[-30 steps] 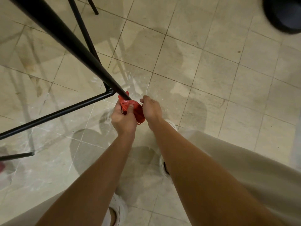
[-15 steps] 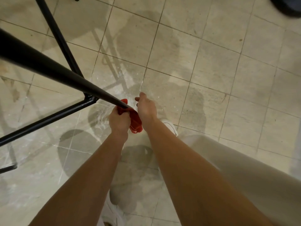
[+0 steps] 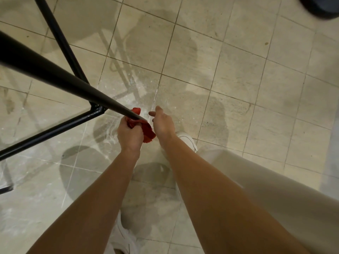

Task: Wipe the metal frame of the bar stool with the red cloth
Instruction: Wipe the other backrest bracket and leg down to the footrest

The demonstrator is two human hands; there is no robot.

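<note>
The bar stool's black metal frame fills the left of the view, one leg running from the upper left down to the floor at centre. My left hand grips the red cloth wrapped round the lower end of that leg. A fold of the cloth hangs to the right of the hand. My right hand hovers just right of the leg's foot, fingers loosely spread, holding nothing. A crossbar joins the leg at a welded corner left of the cloth.
The floor is beige tile with pale smears and shadows. My white shoes stand below the hands, and my trouser leg fills the lower right. A dark round object sits at the top right corner.
My left hand has slid the cloth down the leg toward the foot. My right hand has let go of the cloth and opened beside it. The view has tilted.
</note>
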